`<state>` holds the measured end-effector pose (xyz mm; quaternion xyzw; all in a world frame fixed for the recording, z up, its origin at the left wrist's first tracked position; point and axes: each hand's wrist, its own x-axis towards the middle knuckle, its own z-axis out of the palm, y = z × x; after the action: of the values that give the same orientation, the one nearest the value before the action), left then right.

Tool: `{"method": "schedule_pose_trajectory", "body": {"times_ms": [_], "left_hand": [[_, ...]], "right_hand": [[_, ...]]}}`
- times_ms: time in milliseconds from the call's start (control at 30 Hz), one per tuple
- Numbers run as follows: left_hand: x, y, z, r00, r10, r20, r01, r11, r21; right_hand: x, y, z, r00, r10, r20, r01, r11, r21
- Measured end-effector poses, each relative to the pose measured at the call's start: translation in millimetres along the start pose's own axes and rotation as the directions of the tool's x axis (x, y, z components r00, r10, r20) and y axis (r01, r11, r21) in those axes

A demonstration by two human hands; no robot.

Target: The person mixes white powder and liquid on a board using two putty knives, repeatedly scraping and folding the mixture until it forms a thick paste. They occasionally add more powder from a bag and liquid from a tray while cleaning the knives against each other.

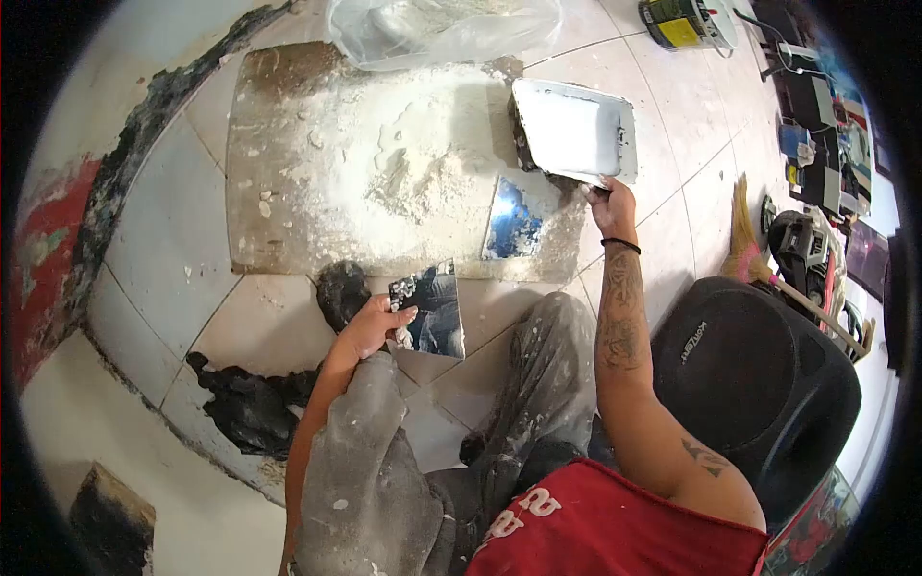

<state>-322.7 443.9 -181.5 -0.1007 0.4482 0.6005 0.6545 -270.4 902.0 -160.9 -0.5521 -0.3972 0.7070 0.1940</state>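
My left hand (373,327) pinches the left edge of a dark, shiny flat square plate (438,322), which has white paste smeared along that side. At the front right rim of a white rectangular tub (629,144), the fingers of my right hand (612,206) are closed. White liquid (573,127) fills much of the tub. Just below it lies a second shiny plate (512,223), bluish and spotted with white. Both tub and plate overlap the right part of a brown board (264,206), where white powder (423,178) is spread and heaped in the middle.
A clear plastic bag (437,34) with white powder stands behind the board. To the right are a black speaker (759,374), a broom (744,230) and, farther back, a yellow-labelled can (677,24). Crumpled black material (252,408) lies on the tiled floor at left.
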Motion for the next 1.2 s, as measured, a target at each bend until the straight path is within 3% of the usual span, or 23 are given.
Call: {"method": "schedule_pose_trajectory", "body": {"times_ms": [100, 133, 167, 233, 333, 467, 567, 600, 633, 667, 733, 833, 967, 1067, 1167, 1200], "left_hand": [[-2.5, 4.9, 3.3, 1.0, -0.002, -0.005, 0.002, 1.0, 0.023], [-3.4, 6.4, 4.0, 1.0, -0.006, -0.023, 0.006, 0.999, 0.038], [-3.3, 7.4, 5.4, 1.0, 0.002, -0.018, -0.002, 0.999, 0.035], [-7.6, 14.3, 11.5, 1.0, 0.016, -0.016, -0.015, 1.0, 0.025], [-7.7, 13.9, 11.4, 0.999, -0.01, -0.043, 0.012, 0.999, 0.034], [-1.0, 0.9, -2.2, 1.0, -0.006, -0.005, 0.007, 0.998, 0.06], [-4.6, 7.4, 4.2, 0.999, -0.007, -0.032, 0.009, 0.996, 0.089], [-3.0, 4.4, 1.0, 0.999, -0.004, -0.035, 0.01, 0.987, 0.159], [-3.0, 4.2, 0.5, 0.999, -0.014, -0.037, 0.019, 0.99, 0.137], [-3.5, 5.4, 1.0, 0.999, -0.023, -0.037, 0.027, 0.993, 0.119], [-1.5, 4.4, 4.7, 0.998, -0.026, -0.058, 0.03, 0.997, 0.075], [-3.1, 6.0, 5.1, 0.999, -0.013, -0.036, 0.018, 0.992, 0.129], [0.4, -4.3, -1.5, 1.0, 0.002, -0.017, -0.001, 0.998, 0.07], [2.5, -0.1, 1.6, 0.999, -0.009, -0.038, 0.011, 0.998, 0.062], [0.9, -0.9, 2.0, 0.999, 0.009, -0.035, -0.008, 1.0, 0.012], [4.1, -5.4, -0.8, 1.0, 0.02, -0.016, -0.02, 1.0, 0.001]], "right_hand": [[20.4, 3.8, 2.0, 0.999, -0.017, 0.033, 0.015, 0.997, 0.08], [32.1, 10.3, -3.7, 0.991, -0.098, 0.09, 0.106, 0.991, -0.088], [44.9, 14.7, -8.3, 0.991, -0.107, 0.081, 0.112, 0.991, -0.07], [32.8, 4.3, 11.9, 1.0, -0.016, 0.002, 0.015, 0.988, 0.152], [22.1, 3.0, 28.8, 0.999, -0.029, -0.029, 0.031, 0.998, 0.058], [14.6, 8.3, 24.3, 0.992, -0.094, 0.08, 0.077, 0.979, 0.189], [-25.1, 19.7, 18.9, 0.987, -0.161, 0.01, 0.16, 0.973, -0.167], [-39.3, 33.8, 19.3, 0.977, -0.204, -0.059, 0.165, 0.903, -0.396], [-59.7, 38.7, 23.2, 0.985, -0.168, -0.029, 0.094, 0.673, -0.733], [-74.4, 53.1, 25.3, 0.956, -0.285, 0.068, 0.161, 0.318, -0.934], [-95.1, 79.5, 28.3, 0.94, -0.304, 0.155, 0.206, 0.143, -0.968], [-111.7, 96.3, 43.8, 0.874, -0.473, 0.111, 0.148, 0.041, -0.988], [-83.0, 106.3, 27.2, 0.942, -0.335, 0.028, 0.08, 0.145, -0.986], [-94.6, 78.1, 32.8, 0.985, -0.161, 0.069, 0.143, 0.51, -0.848], [-127.8, 39.8, 65.8, 0.948, -0.173, 0.267, 0.318, 0.547, -0.774], [-137.4, 31.3, 81.7, 0.859, -0.314, 0.405, 0.503, 0.369, -0.781]]}}
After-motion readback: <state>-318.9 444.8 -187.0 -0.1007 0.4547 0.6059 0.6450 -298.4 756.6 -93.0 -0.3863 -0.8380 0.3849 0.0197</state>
